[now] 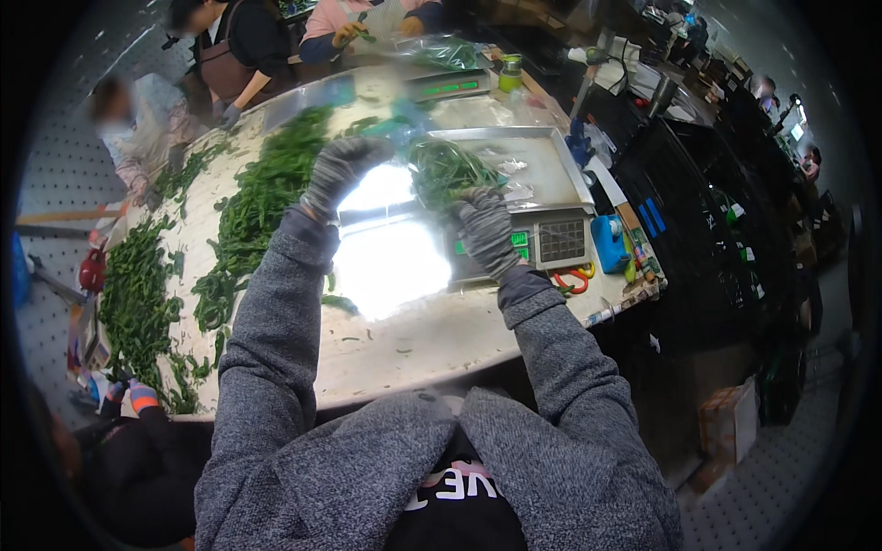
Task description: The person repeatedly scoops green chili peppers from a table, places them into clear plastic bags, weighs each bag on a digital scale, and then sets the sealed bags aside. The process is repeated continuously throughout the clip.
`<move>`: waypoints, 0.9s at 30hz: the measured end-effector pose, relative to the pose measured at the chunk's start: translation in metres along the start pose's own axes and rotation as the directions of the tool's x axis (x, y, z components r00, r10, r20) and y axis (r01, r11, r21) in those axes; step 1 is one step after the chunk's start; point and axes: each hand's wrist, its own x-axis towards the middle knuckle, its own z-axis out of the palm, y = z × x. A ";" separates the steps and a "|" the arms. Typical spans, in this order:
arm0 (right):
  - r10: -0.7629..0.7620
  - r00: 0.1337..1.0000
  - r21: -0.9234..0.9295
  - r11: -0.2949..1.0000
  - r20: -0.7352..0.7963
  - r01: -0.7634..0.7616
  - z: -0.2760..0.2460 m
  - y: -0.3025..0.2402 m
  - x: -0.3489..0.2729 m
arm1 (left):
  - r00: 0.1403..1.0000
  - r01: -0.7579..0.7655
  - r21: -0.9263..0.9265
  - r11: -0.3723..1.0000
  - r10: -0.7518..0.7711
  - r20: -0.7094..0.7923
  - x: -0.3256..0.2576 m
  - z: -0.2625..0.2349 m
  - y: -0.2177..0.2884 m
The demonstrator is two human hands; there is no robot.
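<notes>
Grasping the near end of a clear bag (470, 165), the right hand (489, 231) is wearing a grey striped glove, and its grip is closing tightly, with the fingers bent over the plastic. The bag is containing many long green peppers (441, 174). It is lying on the left part of a metal tray (556, 161) of a weighing scale (560, 241), between the middle and the far right corner of the worktop (404, 354).

The left hand (344, 174), in a similar glove, is hovering to the left of the bag. Its fingers are curling inward, near some blurred bluish plastic (397, 130); I cannot tell whether this grip is holding it. Between the two forearms, a strong glare (390, 266) is hiding the surface.

Toward the far edge, a second scale (450, 85) is carrying another clear bag (448, 55) with green content, and a green jar (510, 73) is standing just beside it. Near the right edge, a blue box (607, 243) is standing next to the first scale.

Loose peppers are forming one large heap (266, 197) left of the middle and another heap (142, 294) along the left edge. At the near left corner, a co-worker's gloved hand (143, 396) is touching the worktop's border.
</notes>
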 end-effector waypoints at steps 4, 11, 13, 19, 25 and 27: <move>-0.057 0.998 -0.055 0.997 0.008 0.057 -0.011 0.006 -0.003 | 1.000 -0.008 -0.056 0.998 0.007 -0.014 0.000 -0.004 -0.007; -0.060 0.994 -0.174 0.982 0.088 0.074 0.010 -0.012 0.001 | 0.999 -0.053 -0.011 0.999 0.053 0.011 0.004 0.003 0.000; -0.073 0.996 -0.191 0.978 0.046 0.080 0.014 -0.011 0.005 | 0.998 -0.061 0.032 0.998 0.060 0.012 0.003 0.004 0.004; -0.083 0.996 -0.206 0.976 -0.043 0.073 0.018 -0.012 0.015 | 1.000 -0.022 0.041 0.999 0.021 0.008 -0.001 0.003 0.005; 0.127 0.974 -0.045 0.989 -0.189 -0.138 -0.003 0.020 -0.013 | 0.999 -0.002 -0.135 0.991 -0.005 -0.052 -0.008 -0.020 -0.015; 0.246 0.953 0.108 0.967 -0.174 -0.230 -0.027 0.029 -0.030 | 0.998 0.038 -0.163 0.986 -0.047 -0.049 -0.017 -0.025 -0.007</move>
